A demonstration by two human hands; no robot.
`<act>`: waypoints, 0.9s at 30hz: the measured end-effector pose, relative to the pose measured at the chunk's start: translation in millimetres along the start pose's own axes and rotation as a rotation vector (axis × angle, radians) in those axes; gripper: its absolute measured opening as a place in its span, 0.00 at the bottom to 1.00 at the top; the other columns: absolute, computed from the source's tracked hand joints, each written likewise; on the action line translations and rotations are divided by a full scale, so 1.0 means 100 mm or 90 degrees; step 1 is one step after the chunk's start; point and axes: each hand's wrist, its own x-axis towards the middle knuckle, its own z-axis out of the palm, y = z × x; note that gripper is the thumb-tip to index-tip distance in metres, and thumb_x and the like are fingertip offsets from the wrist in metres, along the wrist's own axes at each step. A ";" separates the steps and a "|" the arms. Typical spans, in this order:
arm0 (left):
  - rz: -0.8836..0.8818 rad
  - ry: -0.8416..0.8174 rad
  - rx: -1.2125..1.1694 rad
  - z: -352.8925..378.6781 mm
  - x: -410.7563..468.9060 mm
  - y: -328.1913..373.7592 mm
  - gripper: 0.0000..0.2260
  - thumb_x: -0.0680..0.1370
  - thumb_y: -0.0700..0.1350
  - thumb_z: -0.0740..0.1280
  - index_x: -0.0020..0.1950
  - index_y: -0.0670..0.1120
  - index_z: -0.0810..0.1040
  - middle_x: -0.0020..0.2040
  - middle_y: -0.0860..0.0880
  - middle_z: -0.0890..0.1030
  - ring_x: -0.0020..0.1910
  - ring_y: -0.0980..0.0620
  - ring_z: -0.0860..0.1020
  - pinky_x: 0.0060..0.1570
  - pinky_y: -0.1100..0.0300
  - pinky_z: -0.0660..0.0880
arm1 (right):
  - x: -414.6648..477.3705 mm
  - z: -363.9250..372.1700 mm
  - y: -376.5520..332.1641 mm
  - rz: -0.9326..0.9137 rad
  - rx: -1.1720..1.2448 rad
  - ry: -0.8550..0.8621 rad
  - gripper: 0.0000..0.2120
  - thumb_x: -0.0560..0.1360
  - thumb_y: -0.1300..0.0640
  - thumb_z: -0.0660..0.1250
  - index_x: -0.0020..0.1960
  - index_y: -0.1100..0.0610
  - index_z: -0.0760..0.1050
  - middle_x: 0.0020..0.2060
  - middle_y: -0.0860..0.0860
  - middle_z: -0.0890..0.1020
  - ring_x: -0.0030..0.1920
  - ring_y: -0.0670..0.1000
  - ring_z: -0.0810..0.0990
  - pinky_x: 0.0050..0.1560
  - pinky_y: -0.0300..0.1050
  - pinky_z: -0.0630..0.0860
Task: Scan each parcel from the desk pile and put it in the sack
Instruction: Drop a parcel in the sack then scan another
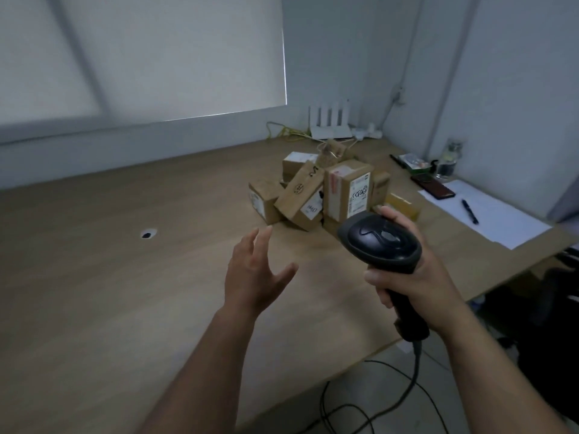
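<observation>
Gripping scanner (383,239), left hand (255,274) spread.

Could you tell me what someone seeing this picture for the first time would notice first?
Most likely the black barcode scanner, gripped in the right hand low and right of centre. Next, the open, empty left hand reaching toward the pile of cardboard parcels heaped mid-desk. Paper sheets with a pen lie at the desk's right edge.

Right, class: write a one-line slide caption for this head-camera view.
Right hand grips the barcode scanner while the open left hand reaches toward the parcel pile on the desk.
</observation>
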 end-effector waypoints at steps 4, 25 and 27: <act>0.047 -0.006 0.000 0.13 0.61 0.27 0.37 0.74 0.61 0.68 0.79 0.51 0.57 0.78 0.46 0.60 0.76 0.47 0.58 0.72 0.50 0.63 | 0.41 -0.28 -0.04 -0.012 -0.014 0.029 0.43 0.58 0.64 0.76 0.68 0.39 0.68 0.56 0.59 0.78 0.27 0.53 0.75 0.25 0.46 0.74; 0.052 -0.149 0.098 1.24 2.86 1.52 0.29 0.76 0.62 0.65 0.74 0.56 0.62 0.76 0.47 0.61 0.73 0.44 0.63 0.69 0.44 0.64 | 1.88 -1.94 0.40 -0.032 -0.065 0.021 0.45 0.58 0.59 0.81 0.70 0.41 0.66 0.58 0.51 0.80 0.42 0.39 0.80 0.41 0.33 0.76; 0.034 -0.157 0.146 1.36 2.90 1.59 0.29 0.76 0.63 0.64 0.74 0.56 0.62 0.75 0.46 0.62 0.73 0.44 0.62 0.71 0.45 0.60 | 1.97 -2.12 0.41 -0.024 -0.040 -0.006 0.46 0.59 0.64 0.82 0.71 0.44 0.66 0.58 0.51 0.80 0.39 0.41 0.81 0.35 0.37 0.77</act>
